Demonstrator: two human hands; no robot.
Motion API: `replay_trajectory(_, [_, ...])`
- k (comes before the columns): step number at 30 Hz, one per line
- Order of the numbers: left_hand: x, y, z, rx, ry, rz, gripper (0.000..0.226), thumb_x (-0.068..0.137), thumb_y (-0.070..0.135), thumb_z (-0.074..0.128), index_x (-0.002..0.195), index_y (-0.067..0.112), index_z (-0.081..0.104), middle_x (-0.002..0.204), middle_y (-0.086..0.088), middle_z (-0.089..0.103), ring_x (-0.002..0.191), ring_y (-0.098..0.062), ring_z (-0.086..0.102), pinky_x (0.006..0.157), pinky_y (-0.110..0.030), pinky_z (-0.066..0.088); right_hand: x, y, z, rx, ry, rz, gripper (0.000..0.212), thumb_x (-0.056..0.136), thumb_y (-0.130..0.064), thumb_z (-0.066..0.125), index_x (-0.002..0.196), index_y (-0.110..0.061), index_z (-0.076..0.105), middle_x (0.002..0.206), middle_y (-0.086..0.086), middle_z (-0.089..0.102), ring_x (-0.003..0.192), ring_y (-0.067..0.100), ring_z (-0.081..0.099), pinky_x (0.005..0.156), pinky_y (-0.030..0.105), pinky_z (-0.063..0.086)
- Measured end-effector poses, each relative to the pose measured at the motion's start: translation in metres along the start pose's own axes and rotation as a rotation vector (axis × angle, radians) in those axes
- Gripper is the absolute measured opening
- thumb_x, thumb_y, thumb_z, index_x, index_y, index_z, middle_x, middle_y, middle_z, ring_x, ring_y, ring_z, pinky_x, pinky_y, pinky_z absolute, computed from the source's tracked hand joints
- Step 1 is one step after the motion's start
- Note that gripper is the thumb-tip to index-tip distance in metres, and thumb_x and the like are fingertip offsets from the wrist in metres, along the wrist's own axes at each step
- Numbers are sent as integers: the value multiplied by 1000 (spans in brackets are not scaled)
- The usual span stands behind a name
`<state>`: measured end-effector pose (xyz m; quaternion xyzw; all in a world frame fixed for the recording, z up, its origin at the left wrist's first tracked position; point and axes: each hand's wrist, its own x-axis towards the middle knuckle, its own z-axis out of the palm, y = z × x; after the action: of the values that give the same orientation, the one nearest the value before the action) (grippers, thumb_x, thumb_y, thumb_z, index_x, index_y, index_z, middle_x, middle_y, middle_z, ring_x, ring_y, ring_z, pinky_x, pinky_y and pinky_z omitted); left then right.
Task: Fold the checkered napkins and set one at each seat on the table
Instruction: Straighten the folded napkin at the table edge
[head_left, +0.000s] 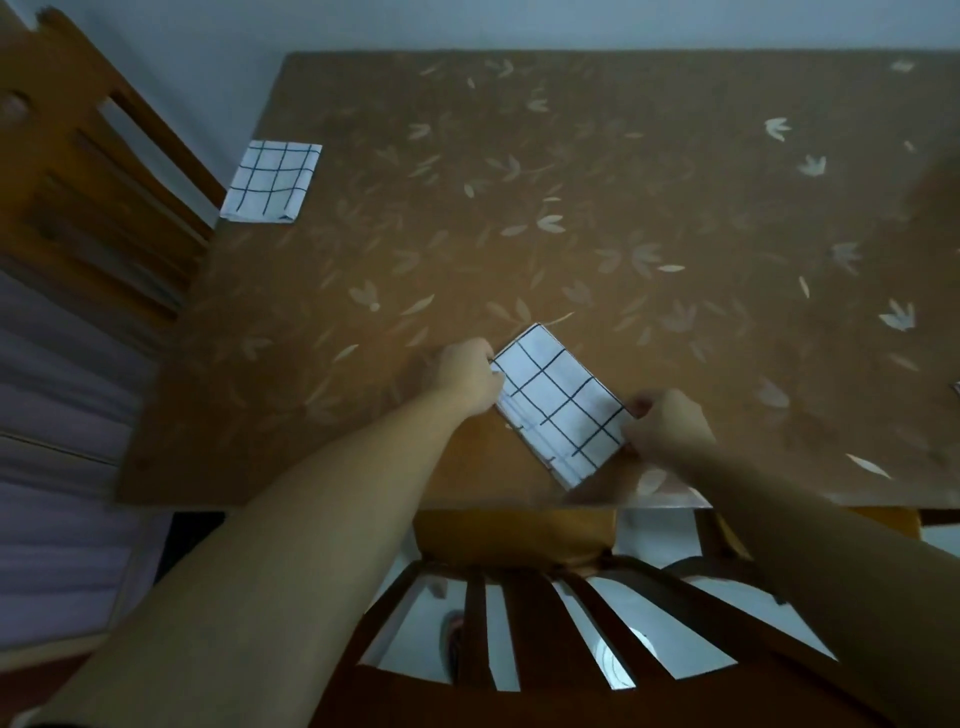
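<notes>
White cloth ruled with thin dark grid lines, the near napkin (558, 405) lies on the table (571, 208) close to its near edge, folded into a compact rectangle and turned at a slant, one corner pointing far and the opposite corner almost reaching the near edge. Layered folds show along its lower left side.

From the head view, both bare forearms reach in from the near side. The left hand (470, 382) sits at the napkin's left edge with its fingers curled in, the fingertips gripping that edge; how much cloth they have hold of is hidden by the back of the hand. The right hand (667, 428) holds the right corner, fingers bent and the thumb lying on top of the cloth, the lower fingers tucked against the napkin's side.

A second napkin (271, 182) of the same checked cloth lies flat, folded into a rectangle, at the table's far left edge, well apart from the hands and just beside a wooden chair (93, 182) on the left. The table surface is brown with a pale leaf pattern. A dark slatted chair back (519, 623) stands at the near side, under the arms. A small pale scrap shows at the right border, too cut off to identify.
</notes>
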<state>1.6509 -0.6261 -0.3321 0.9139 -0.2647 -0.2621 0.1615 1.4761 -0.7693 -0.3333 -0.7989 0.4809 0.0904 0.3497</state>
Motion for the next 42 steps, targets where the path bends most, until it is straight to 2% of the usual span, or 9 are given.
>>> replay_trajectory(2, [-5, -7, -1, -15, 8, -57, 22, 90, 32, 60, 102, 14, 66, 98, -7, 67, 93, -29, 63, 75, -33, 52, 6, -7, 0, 48, 31, -44, 11, 88, -11, 55, 91, -10, 66, 82, 7, 64, 67, 21, 59, 51, 25, 46])
replay_trajectory(5, [-18, -22, -2, -66, -5, -154, 30, 89, 34, 62, 73, 9, 62, 67, -10, 59, 74, -32, 62, 53, -30, 42, 13, -13, 8, 309, 103, -6, 18, 86, -15, 59, 104, -12, 64, 84, 1, 62, 80, 26, 63, 67, 35, 54])
replay_trajectory(8, [-32, -41, -3, -140, -42, -244, 36, 88, 36, 66, 83, 1, 69, 82, -21, 65, 85, -35, 65, 67, -37, 50, 10, -15, 17, 395, 111, 45, 36, 86, -17, 61, 121, -8, 58, 95, 3, 61, 89, 25, 59, 74, 35, 49])
replay_trajectory(11, [-45, -50, 1, -208, -78, -288, 37, 84, 38, 70, 89, 0, 72, 85, -21, 67, 88, -33, 66, 80, -40, 54, 2, -14, 21, 303, 97, 23, 34, 86, -21, 63, 118, -11, 59, 104, 5, 62, 87, 22, 55, 72, 30, 43])
replay_trajectory(15, [-58, -52, 7, -289, -108, -321, 34, 85, 34, 70, 77, 1, 70, 74, -8, 67, 75, -25, 63, 64, -29, 47, -5, -12, 23, 198, 36, -29, 39, 86, -20, 61, 123, -13, 52, 104, 2, 58, 88, 21, 55, 71, 32, 46])
replay_trajectory(18, [-62, -50, 7, -310, -64, -330, 37, 88, 33, 66, 65, 7, 56, 58, -4, 52, 57, -21, 50, 51, -27, 34, -5, -12, 21, 173, 29, -15, 37, 85, -17, 62, 120, -11, 54, 108, 7, 62, 90, 23, 58, 75, 35, 52])
replay_trajectory(22, [-55, -42, 8, -316, 81, -300, 30, 89, 36, 64, 85, 6, 71, 83, -10, 70, 81, -27, 65, 69, -31, 49, -2, -14, 19, 163, 53, -20, 12, 85, -10, 61, 96, -13, 59, 92, 5, 60, 81, 22, 55, 70, 31, 47])
replay_trajectory(26, [-54, -36, 10, -373, 80, -322, 22, 89, 21, 68, 104, 5, 71, 102, -12, 71, 96, -28, 66, 75, -28, 49, 0, -14, 22, 167, 50, -14, 22, 85, -10, 60, 107, -9, 63, 89, 6, 61, 70, 19, 56, 61, 27, 46])
replay_trajectory(42, [-81, -38, 17, -317, 102, -310, 10, 87, 15, 70, 93, 8, 71, 99, -11, 72, 90, -25, 68, 78, -29, 54, -12, -4, 31, 48, 50, -98, 26, 83, -10, 56, 108, -13, 59, 103, 8, 65, 88, 25, 57, 75, 33, 49])
